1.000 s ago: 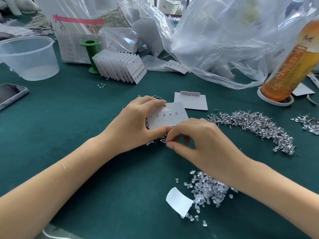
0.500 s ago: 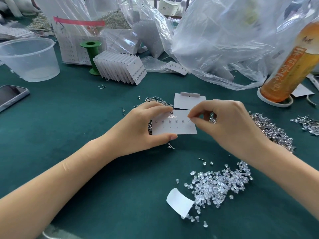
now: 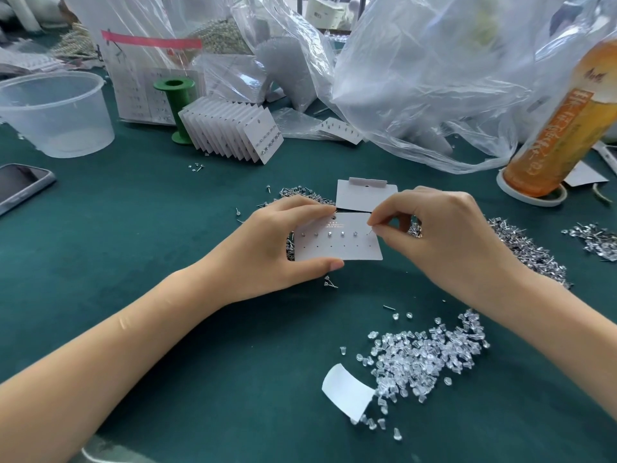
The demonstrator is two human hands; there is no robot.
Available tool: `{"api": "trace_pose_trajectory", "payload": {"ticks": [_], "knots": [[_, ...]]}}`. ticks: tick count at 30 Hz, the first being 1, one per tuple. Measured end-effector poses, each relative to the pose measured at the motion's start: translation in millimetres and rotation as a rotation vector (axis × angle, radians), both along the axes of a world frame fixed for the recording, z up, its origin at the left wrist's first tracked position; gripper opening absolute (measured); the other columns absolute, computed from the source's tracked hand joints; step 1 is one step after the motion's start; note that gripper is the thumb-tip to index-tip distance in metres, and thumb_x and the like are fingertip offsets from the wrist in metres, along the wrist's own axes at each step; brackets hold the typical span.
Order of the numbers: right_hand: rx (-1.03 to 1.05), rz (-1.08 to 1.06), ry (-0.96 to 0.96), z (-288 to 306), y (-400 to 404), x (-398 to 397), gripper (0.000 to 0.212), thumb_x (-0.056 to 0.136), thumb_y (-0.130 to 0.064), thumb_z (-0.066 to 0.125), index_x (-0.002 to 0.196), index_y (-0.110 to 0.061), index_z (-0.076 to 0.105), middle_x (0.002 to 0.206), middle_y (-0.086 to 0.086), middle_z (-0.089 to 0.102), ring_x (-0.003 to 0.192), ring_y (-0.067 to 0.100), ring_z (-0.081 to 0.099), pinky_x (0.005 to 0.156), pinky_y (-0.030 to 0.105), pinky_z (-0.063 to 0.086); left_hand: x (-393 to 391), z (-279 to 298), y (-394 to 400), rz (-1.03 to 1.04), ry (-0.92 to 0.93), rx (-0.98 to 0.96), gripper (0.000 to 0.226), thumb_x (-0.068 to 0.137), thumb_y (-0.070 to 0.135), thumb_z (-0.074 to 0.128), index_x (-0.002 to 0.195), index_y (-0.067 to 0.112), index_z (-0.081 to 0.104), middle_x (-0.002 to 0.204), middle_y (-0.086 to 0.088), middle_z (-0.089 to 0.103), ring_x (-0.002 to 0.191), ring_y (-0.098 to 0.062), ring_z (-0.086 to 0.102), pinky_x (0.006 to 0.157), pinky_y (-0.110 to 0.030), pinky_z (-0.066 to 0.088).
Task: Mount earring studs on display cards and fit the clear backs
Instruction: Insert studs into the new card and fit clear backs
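Note:
My left hand (image 3: 267,245) grips a white display card (image 3: 337,243) between thumb and fingers, just above the green cloth. Several studs sit in the card's upper row of holes; the lower row of holes is bare. My right hand (image 3: 434,235) pinches a thin earring stud (image 3: 370,230) at the card's upper right corner, its post touching the card. A long heap of metal studs (image 3: 531,252) lies to the right, partly behind my right hand. Clear backs (image 3: 424,355) lie piled near the front right.
A second blank card (image 3: 362,195) lies just behind the held one. A fanned stack of filled cards (image 3: 233,132), a green spool (image 3: 175,105), a clear tub (image 3: 55,111), a phone (image 3: 20,185), plastic bags (image 3: 417,78) and an orange bottle (image 3: 564,128) ring the work area. A curled paper slip (image 3: 347,390) lies at the front.
My right hand went from below the card's front edge up to its upper right corner, now pinching a stud against it. My left hand turned the card flatter and more level.

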State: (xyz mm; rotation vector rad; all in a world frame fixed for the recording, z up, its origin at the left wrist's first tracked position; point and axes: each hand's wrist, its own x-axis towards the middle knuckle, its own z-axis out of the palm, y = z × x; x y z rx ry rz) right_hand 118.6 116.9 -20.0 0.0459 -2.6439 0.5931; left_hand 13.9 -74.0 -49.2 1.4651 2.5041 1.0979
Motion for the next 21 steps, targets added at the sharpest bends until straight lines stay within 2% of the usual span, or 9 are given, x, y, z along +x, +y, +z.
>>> {"api": "trace_pose_trajectory", "payload": {"ticks": [2,9,14,16,19,21], "knots": [[0.01,0.016,-0.006,-0.9,-0.1,0.5,0.011,0.079,-0.005,0.073,0.083,-0.015,0.074,0.067,-0.016,0.054,0.072,0.008,0.052,0.069,0.008,0.039,0.3,-0.2,0.3,-0.003,-0.002,-0.003,0.066,0.072,0.049,0.069,0.128,0.017,0.057,0.124,0.01,0.057,0.118,-0.003,0.051,0.104,-0.028,0.039],[0.005,0.01,0.043,-3.2,0.8,-0.4,0.011,0.078,-0.002,0.074,0.081,-0.012,0.073,0.067,-0.008,0.058,0.07,0.011,0.051,0.069,0.011,0.039,-0.1,0.7,0.4,-0.001,-0.001,0.012,0.066,0.073,0.048,0.07,0.128,0.015,0.057,0.123,0.01,0.057,0.116,-0.001,0.052,0.103,-0.027,0.04],[0.014,0.028,0.015,-2.8,-1.1,-0.1,0.011,0.078,-0.002,0.073,0.082,-0.013,0.073,0.067,-0.019,0.053,0.071,0.008,0.05,0.071,0.008,0.037,-0.1,1.1,0.7,-0.007,-0.005,0.012,0.066,0.073,0.047,0.07,0.129,0.013,0.057,0.124,0.009,0.057,0.116,-0.003,0.052,0.103,-0.031,0.041],[0.015,0.031,-0.002,-2.8,-0.9,-0.1,0.011,0.079,-0.003,0.072,0.083,-0.014,0.074,0.071,-0.013,0.059,0.066,0.007,0.049,0.072,0.011,0.038,0.1,1.1,0.7,-0.006,-0.003,0.01,0.066,0.073,0.047,0.07,0.129,0.013,0.057,0.124,0.009,0.057,0.117,-0.004,0.052,0.103,-0.032,0.041],[-0.047,0.038,-0.017,-2.7,-1.3,0.7,0.011,0.08,-0.009,0.072,0.087,-0.018,0.073,0.077,-0.008,0.065,0.066,0.008,0.05,0.073,0.017,0.038,0.3,1.5,0.6,-0.003,-0.009,0.013,0.066,0.073,0.047,0.07,0.129,0.014,0.057,0.124,0.009,0.057,0.117,-0.003,0.052,0.103,-0.031,0.041],[-0.136,0.02,-0.011,-2.7,-0.7,0.3,0.011,0.082,-0.013,0.071,0.088,-0.022,0.072,0.076,-0.01,0.064,0.067,0.012,0.05,0.068,0.016,0.039,0.4,1.9,0.6,0.0,-0.009,0.012,0.066,0.073,0.048,0.069,0.129,0.015,0.057,0.124,0.009,0.057,0.117,-0.003,0.052,0.103,-0.03,0.04]]}}
